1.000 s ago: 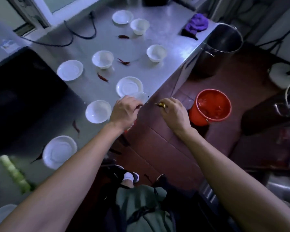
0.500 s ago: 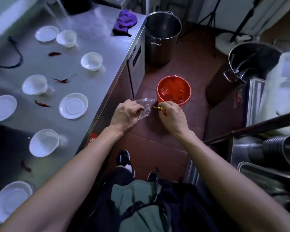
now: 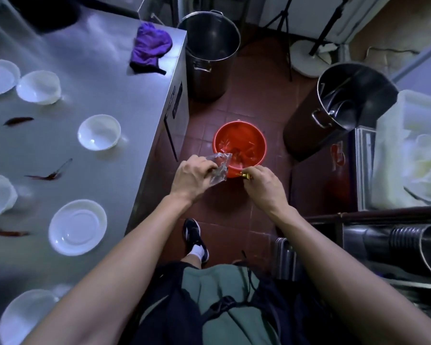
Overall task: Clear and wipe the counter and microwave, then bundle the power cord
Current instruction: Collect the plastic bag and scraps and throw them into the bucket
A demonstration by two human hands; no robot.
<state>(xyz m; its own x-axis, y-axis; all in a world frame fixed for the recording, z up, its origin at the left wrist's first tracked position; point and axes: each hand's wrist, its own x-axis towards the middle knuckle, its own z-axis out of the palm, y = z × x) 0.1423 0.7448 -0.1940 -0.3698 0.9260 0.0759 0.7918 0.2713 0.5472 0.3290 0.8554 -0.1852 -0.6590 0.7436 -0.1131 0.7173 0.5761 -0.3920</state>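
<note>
My left grip [image 3: 193,176] pinches a clear wrapper [image 3: 219,165], my right grip [image 3: 263,181] a gold scrap [image 3: 244,176], both over the bucket [image 3: 240,148] rim. Released early, I think they'd miss onto the floor. The desk [image 3: 125,100] lies left.

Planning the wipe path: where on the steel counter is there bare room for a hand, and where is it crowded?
Counter: a bare patch runs between the purple cloth and the white bowl, along the right edge. Another strip lies at the edge beside the saucer. The left side is crowded with white dishes and dried chilies. Both hands are off the counter: left hand holds a clear wrapper, right hand pinches a yellow scrap.
</note>
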